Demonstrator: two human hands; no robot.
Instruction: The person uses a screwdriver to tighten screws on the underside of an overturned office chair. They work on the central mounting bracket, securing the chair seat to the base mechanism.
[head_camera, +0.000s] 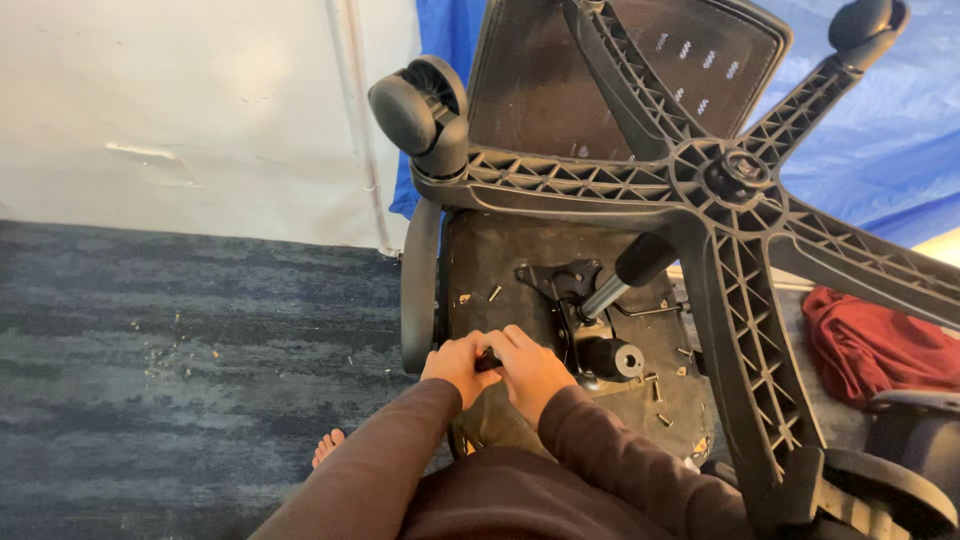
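A dark blue mottled carpet floor (150, 330) fills the left of the view, meeting a white wall (180, 110) at the top, with a blue plastic sheet (880, 130) hanging behind on the right. Lying on its side on that floor is a black office chair with a mesh back (540, 90). Its black five-armed ribbed plastic base (735, 200) points toward the camera, with a black double-wheel caster (420, 110) at the upper left arm. Below the base, the flat dark underside of the seat (490, 260) is exposed, carrying a black metal tilt mechanism (575, 300) at its centre and a few loose screws scattered about. A crumpled red cloth (870, 345) lies on the right, just beside one base arm. Both brown-sleeved arms reach to the seat underside. The left hand (458, 362) and the right hand (530, 368) touch each other, both clenched around a small black handle (487, 361) just left of the mechanism. A bare foot (327, 445) shows on the carpet.
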